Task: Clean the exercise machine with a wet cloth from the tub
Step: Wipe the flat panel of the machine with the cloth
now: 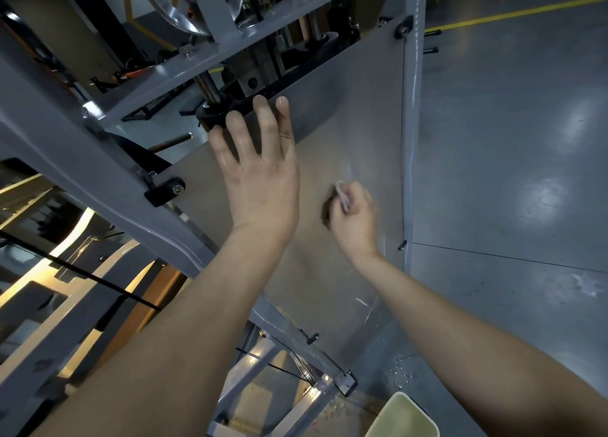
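Note:
The exercise machine's clear shield panel stands before me, bolted between grey frame posts. My left hand lies flat against the panel with its fingers spread and straight. My right hand is blurred and grips a small pale cloth, pressed to the panel just right of the left hand. A pale tub with yellowish water sits on the floor at the bottom right.
Behind the panel are a metal pulley wheel, guide rods and the weight stack. Grey frame beams run to the left. Water drops speckle the grey floor near the tub. Yellow floor lines run at the top right.

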`<state>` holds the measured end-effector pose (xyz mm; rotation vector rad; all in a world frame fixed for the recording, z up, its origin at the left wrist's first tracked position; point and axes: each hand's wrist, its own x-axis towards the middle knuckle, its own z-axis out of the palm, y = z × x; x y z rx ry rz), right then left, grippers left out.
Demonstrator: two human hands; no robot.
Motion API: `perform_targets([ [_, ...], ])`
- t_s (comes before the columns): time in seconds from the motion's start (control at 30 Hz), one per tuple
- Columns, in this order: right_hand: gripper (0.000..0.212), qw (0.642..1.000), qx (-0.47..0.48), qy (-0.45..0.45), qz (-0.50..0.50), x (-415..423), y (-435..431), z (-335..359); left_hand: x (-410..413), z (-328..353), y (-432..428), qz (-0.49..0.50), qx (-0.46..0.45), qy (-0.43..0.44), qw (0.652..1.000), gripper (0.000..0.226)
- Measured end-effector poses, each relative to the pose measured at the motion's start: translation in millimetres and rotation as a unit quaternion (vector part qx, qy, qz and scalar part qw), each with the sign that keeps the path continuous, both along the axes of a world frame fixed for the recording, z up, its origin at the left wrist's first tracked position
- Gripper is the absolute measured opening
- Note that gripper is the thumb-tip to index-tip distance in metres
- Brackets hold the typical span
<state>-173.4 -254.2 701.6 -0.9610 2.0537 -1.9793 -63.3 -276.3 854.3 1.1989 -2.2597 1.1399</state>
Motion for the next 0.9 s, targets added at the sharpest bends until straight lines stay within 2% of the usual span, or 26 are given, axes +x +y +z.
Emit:
perform_targets([
  [0.07, 0.012, 0.999, -0.01, 0.045, 0.028, -5.6, -0.4, -1.8, 0.4, -0.1, -1.4, 0.003, 0.0, 0.0, 1.0, 0.112],
  [0.17, 0.012, 0.991, 0.046, -0.111, -0.064, -27.1, -16.8, 0.7, 0.2, 0.4, -0.1, 0.006, 0.001, 0.0, 1.0, 0.114],
  [0.2, 0.014, 0.99, 0.043, -0.118, -0.07, -27.9, -17.2, 3.2, -0.1, -0.2, 0.7, 0.008, 0.001, 0.0, 1.0, 0.115],
  [0.33, 0.019, 1.0, -0.018, -0.001, -0.007, -21.0, -6.3, 17.8, -0.2, 0.1, -1.6, 0.001, 0.002, 0.004, 1.0, 0.111],
  [0.43, 0.025, 0.994, 0.001, -0.086, -0.064, -30.9, -16.2, 14.6, 0.4, 1.4, 0.7, -0.002, 0.013, 0.006, 1.0, 0.112],
  [0.47, 0.026, 0.993, 0.0, -0.089, -0.078, -30.1, -17.2, 16.1, 0.2, 1.1, 1.6, -0.003, 0.012, 0.007, 1.0, 0.112],
  [0.57, 0.022, 0.999, -0.024, -0.006, -0.033, -25.5, -11.4, 21.4, -0.4, 0.7, 0.7, -0.006, 0.01, 0.006, 1.0, 0.11],
  [0.6, 0.022, 0.999, -0.02, -0.004, -0.031, -27.6, -10.8, 19.8, 0.2, 1.4, 0.3, -0.006, 0.011, 0.007, 1.0, 0.11],
  [0.7, 0.031, 0.992, -0.003, -0.09, -0.09, -35.4, -16.9, 14.8, 0.2, 1.5, 1.2, -0.008, 0.02, 0.011, 1.0, 0.11],
  [0.73, 0.031, 0.992, -0.004, -0.079, -0.094, -34.0, -17.1, 17.1, -0.3, 0.8, 1.6, -0.008, 0.019, 0.012, 1.0, 0.11],
  [0.83, 0.015, 0.999, -0.022, 0.034, -0.008, -26.4, -8.5, 24.0, -0.9, 0.3, -0.2, -0.007, 0.01, 0.01, 1.0, 0.108],
  [0.87, 0.014, 0.999, -0.013, 0.032, -0.005, -28.7, -7.2, 20.7, 0.1, 0.8, 0.3, -0.007, 0.012, 0.009, 1.0, 0.108],
  [0.9, 0.021, 1.0, -0.003, -0.01, -0.022, -33.6, -7.4, 14.3, 0.8, 1.4, 1.1, -0.007, 0.016, 0.008, 1.0, 0.108],
])
